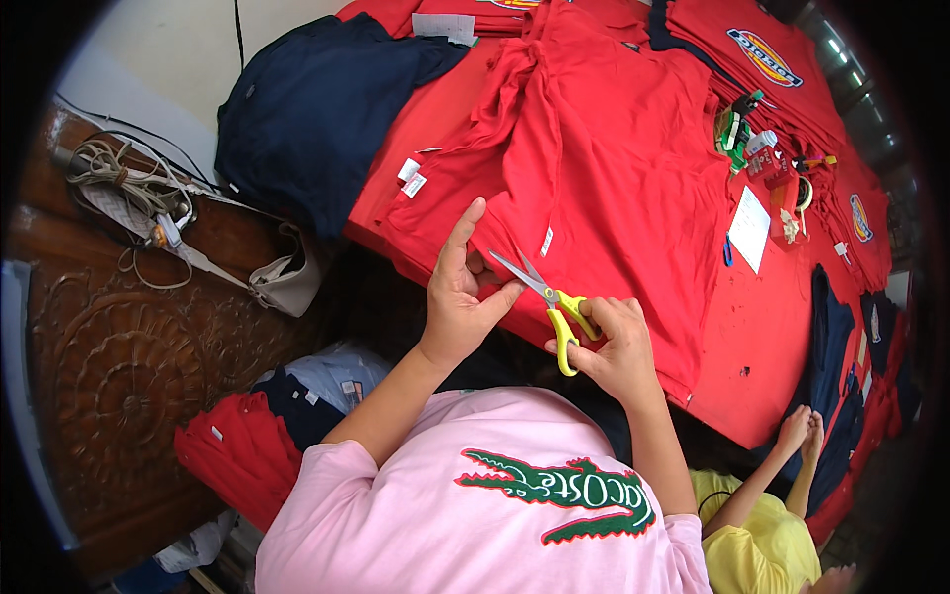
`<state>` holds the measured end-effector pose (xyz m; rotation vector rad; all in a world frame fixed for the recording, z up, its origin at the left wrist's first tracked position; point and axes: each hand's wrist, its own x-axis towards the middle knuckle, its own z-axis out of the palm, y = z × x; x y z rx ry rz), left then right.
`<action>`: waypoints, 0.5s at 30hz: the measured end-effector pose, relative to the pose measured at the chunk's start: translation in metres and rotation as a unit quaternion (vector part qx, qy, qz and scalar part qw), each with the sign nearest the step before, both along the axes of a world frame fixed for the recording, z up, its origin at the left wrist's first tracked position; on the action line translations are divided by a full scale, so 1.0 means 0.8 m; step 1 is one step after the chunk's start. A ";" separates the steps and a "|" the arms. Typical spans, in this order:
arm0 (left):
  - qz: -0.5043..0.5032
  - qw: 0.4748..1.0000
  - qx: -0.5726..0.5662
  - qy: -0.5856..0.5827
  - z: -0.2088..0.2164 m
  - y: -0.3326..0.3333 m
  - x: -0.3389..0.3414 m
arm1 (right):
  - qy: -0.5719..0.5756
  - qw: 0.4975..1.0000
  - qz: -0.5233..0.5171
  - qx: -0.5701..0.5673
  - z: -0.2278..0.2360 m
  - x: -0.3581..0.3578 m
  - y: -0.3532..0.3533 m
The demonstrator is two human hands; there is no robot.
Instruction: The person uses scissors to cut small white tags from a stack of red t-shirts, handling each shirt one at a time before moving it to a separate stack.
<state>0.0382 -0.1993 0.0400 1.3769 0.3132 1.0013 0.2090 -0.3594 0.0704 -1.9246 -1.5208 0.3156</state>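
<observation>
My right hand point(616, 346) grips scissors point(550, 295) by their yellow handles. Their metal blades are spread apart and point up and left toward my left hand point(463, 287). That hand is raised at the table's near edge, index finger stretched out and thumb apart from it, with the other fingers partly curled. No object shows between its fingers. Beyond both hands a red shirt point(623, 188) lies spread over the table, with a small white label point(547, 241) on it. Two more white tags point(412, 178) lie at its left side.
A navy garment point(297, 119) hangs over the table's left corner. Folded red shirts point(772, 59), small bottles point(767, 158) and a white paper point(749, 230) are at the right. Folded clothes point(242, 450) and a carved wooden piece point(129, 376) stand left. A person in yellow point(757, 535) sits at lower right.
</observation>
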 end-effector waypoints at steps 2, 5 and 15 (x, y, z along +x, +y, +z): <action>-0.003 1.000 -0.002 0.001 -0.002 -0.001 0.001 | 0.013 1.000 -0.003 -0.009 -0.003 0.000 -0.003; -0.010 1.000 -0.008 0.000 -0.002 -0.004 0.003 | 0.013 1.000 0.002 -0.021 -0.009 0.003 -0.010; -0.055 0.998 -0.009 0.008 0.002 -0.002 0.000 | 0.034 0.999 -0.005 -0.015 0.000 -0.001 -0.008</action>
